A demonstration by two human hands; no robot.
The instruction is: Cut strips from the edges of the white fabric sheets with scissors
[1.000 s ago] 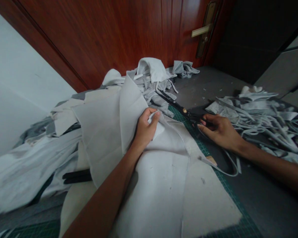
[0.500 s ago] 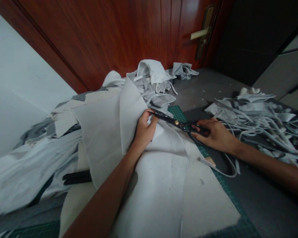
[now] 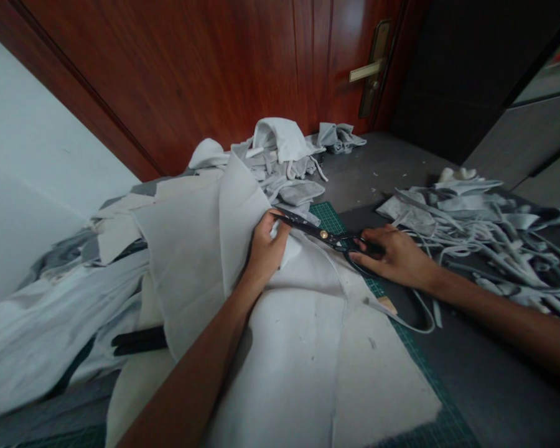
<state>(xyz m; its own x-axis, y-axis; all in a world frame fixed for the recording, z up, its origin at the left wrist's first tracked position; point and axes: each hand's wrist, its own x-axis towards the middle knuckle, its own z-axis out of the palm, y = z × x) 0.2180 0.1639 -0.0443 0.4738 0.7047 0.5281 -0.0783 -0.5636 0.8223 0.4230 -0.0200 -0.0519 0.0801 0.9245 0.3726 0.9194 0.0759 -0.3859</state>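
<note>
A large piece of white fabric (image 3: pixel 294 336) spreads across the middle, partly folded over and standing up at its far left. My left hand (image 3: pixel 267 242) pinches this fabric near its upper edge. Black scissors (image 3: pixel 323 234) with a brass-coloured pivot reach from the right, their tips next to my left fingers. My right hand (image 3: pixel 394 254) is wrapped round the scissors' handles. Beneath the white fabric lies a beige sheet (image 3: pixel 378 379), on a green cutting mat (image 3: pixel 448 414). A thin cut strip (image 3: pixel 413 325) curls below my right hand.
Heaped grey and white strips (image 3: pixel 476 230) lie on the right. More scraps (image 3: pixel 284 149) are piled before the wooden door (image 3: pixel 191 74). On the left are stacked fabrics (image 3: pixel 65 311) and a black, handle-like object (image 3: pixel 140 340).
The whole view has shifted slightly, so everything sits a little further left. Both hands keep their hold, and the scissor blades look slightly more closed.
</note>
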